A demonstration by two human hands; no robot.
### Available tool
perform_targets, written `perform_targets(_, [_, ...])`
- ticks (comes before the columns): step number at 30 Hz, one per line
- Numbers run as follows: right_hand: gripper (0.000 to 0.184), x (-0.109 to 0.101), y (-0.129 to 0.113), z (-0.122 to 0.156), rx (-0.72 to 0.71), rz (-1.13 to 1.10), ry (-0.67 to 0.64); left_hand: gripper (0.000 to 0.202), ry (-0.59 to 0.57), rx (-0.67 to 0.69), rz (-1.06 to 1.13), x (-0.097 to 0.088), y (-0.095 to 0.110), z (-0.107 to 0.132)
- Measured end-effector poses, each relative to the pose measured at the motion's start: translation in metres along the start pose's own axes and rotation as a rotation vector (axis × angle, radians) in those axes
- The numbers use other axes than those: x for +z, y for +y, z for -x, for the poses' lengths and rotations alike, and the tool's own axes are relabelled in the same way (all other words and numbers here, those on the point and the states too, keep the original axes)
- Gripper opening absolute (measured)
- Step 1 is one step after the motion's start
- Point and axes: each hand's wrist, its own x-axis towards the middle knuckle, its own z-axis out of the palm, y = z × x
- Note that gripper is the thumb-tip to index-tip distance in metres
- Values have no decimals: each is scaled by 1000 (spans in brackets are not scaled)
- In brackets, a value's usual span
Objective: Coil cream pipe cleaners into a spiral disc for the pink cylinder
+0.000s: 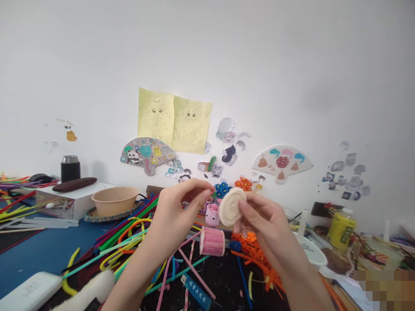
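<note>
My right hand (266,220) holds up a cream-coloured spiral disc (231,206) wound from fuzzy stem, gripped between thumb and fingers. My left hand (177,216) is raised beside it with thumb and forefinger pinched near the disc's left edge; what the pinch holds is too small to make out. Below the hands a pink coiled cylinder (212,241) lies on the dark table, and a small pink figure (212,214) stands behind it.
Loose coloured pipe cleaners (126,242) spread across the table at the left, orange ones (256,255) at the right. A tan bowl (115,200), a black cup (70,167), a yellow jar (340,229) and a white bowl (313,255) stand around. Drawings and paper fans hang on the wall.
</note>
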Motion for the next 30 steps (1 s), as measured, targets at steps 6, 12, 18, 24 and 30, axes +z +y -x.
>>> perform_targets(6, [13,5,1,3,-32,-308,-143,9,-78,113,28,6,17,3])
perform_targets(12, [8,8,1,6,-48,-313,-153,10,-62,300,6,8,28,8])
perform_targets(18, [6,9,3,7,-36,-279,-128,10,-14,421,-58,9,32,12])
perform_targets(24, [5,5,5,6,-94,-229,-138,14,6,475,-97,10,30,12])
perform_targets(30, [3,3,7,2,-155,-203,-204,27,31,378,-182,7,27,11])
